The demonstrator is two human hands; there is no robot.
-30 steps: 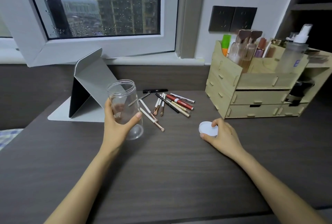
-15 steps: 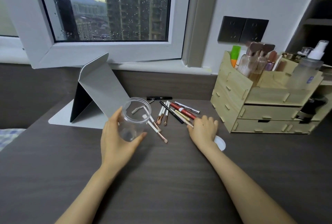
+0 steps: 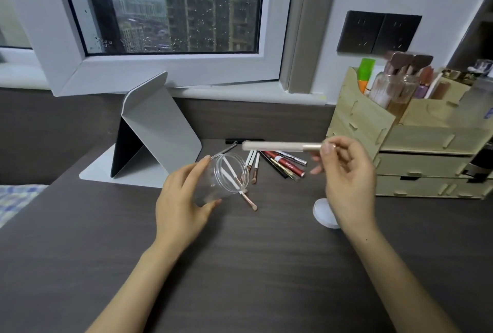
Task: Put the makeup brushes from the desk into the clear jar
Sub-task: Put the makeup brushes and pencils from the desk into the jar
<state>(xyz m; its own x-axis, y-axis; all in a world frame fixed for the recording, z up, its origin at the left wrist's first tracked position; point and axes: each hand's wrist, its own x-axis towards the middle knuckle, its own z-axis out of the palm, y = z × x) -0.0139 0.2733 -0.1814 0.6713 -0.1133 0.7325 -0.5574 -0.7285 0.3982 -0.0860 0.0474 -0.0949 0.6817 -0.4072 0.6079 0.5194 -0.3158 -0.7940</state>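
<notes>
Half a second ago the right hand point(image 3: 346, 180) lay flat on the heap of makeup brushes point(image 3: 266, 164); it has since risen clear of the counter point(image 3: 240, 266) with one brush. That white-handled makeup brush point(image 3: 280, 146) is pinched at its gold ferrule end between the thumb and the fingers point(image 3: 328, 149) of the right hand, and it lies level in the air, its handle pointing left, above and just right of the clear jar point(image 3: 221, 182). The jar has tipped further: the left hand point(image 3: 184, 199) holds it off the counter, fingers closed around its wall, with the open mouth turned up and to the right toward the brush. Nothing shows inside the jar; the white handles seen through it belong to brushes lying on the counter behind. Just right of the jar the rest of the heap lies fanned out, white-handled brushes nearest, then a red tube point(image 3: 286, 166) and dark pencils. Farther right of the jar, partly hidden under the right wrist, the white lid point(image 3: 321, 212) rests on the counter. Left of the jar and behind it stands a folded grey tablet case point(image 3: 157, 130). Well to the right of the jar a wooden organiser point(image 3: 413, 146) with drawers holds bottles and larger brushes.
</notes>
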